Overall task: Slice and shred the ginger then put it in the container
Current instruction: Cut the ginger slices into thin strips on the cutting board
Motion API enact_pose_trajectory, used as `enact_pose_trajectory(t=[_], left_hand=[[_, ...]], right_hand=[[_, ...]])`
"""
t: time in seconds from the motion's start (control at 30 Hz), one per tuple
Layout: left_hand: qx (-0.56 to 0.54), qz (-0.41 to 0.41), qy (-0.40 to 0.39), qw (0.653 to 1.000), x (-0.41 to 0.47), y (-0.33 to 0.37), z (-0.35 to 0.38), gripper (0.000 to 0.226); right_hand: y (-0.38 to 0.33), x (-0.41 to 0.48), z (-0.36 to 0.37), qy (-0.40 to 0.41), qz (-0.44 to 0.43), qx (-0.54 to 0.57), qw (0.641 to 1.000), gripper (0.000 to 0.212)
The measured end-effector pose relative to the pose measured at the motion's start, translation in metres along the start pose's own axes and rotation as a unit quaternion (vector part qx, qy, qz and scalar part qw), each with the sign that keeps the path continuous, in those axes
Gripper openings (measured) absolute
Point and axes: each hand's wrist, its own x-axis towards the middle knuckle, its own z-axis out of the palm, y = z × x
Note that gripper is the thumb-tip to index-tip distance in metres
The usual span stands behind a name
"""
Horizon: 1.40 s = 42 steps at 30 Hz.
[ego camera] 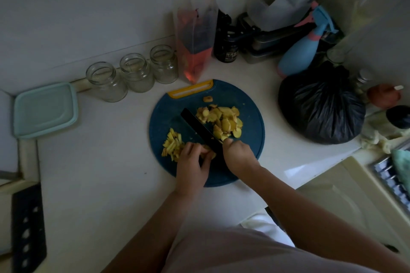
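Note:
A round blue cutting board (250,139) with a yellow handle lies on the white counter. A pile of ginger slices (224,121) sits on its right half, and ginger shreds (172,144) lie at its left. My right hand (238,155) grips the handle of a black knife (199,127), whose blade runs across the board between the two piles. My left hand (193,162) holds down a few ginger slices right beside the blade, fingers curled over them. A pale green lidded container (45,109) stands at the far left.
Three empty glass jars (133,73) line the wall behind the board. A plastic bag (194,46), dark bottle (226,46), blue spray bottle (301,51) and black bag (321,106) crowd the back right. A second black knife (27,230) lies at the lower left.

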Motion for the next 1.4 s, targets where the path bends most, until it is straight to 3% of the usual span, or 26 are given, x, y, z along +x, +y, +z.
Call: enact_pose_trajectory(t=[0.13,0.3,0.43,0.57,0.67,0.77,0.9,1.03,1.17,1.4], left_hand=[[0.023,-0.009,0.002,1.0,-0.001,0.002,0.002,0.019],[0.02,-0.007,0.01,1.0,-0.004,0.002,0.001,0.017],[0.017,-0.013,0.01,1.0,-0.005,0.003,0.0,0.029],[0.013,-0.003,0.01,1.0,-0.003,0.003,0.0,0.017],[0.012,0.007,0.014,1.0,-0.002,0.001,0.0,0.013],[0.012,0.017,0.015,1.0,-0.003,0.001,0.0,0.013],[0.018,0.011,0.01,1.0,-0.002,0.002,-0.001,0.013],[0.017,0.016,-0.006,1.0,-0.004,0.005,-0.005,0.024],[0.04,0.022,-0.028,0.999,-0.007,0.006,-0.006,0.034],[0.063,0.024,0.006,0.998,-0.002,0.01,-0.008,0.027]], right_hand=[[0.001,-0.001,0.005,0.018,-0.014,-0.009,1.0,0.034],[-0.003,-0.008,0.003,0.021,0.004,0.047,0.999,0.032],[-0.009,-0.01,-0.001,0.004,-0.005,0.007,1.0,0.036],[0.0,-0.005,-0.012,0.029,-0.015,-0.03,0.999,0.037],[0.008,-0.004,-0.018,-0.006,-0.03,-0.024,0.999,0.039],[0.011,-0.003,-0.022,-0.025,-0.02,0.05,0.998,0.037],[0.017,-0.009,-0.027,-0.063,-0.06,0.029,0.996,0.046],[0.032,-0.015,-0.021,-0.051,-0.076,0.048,0.995,0.064],[0.041,-0.021,-0.01,-0.021,-0.093,0.059,0.994,0.067],[0.043,-0.029,0.001,0.012,-0.116,0.01,0.993,0.064]])
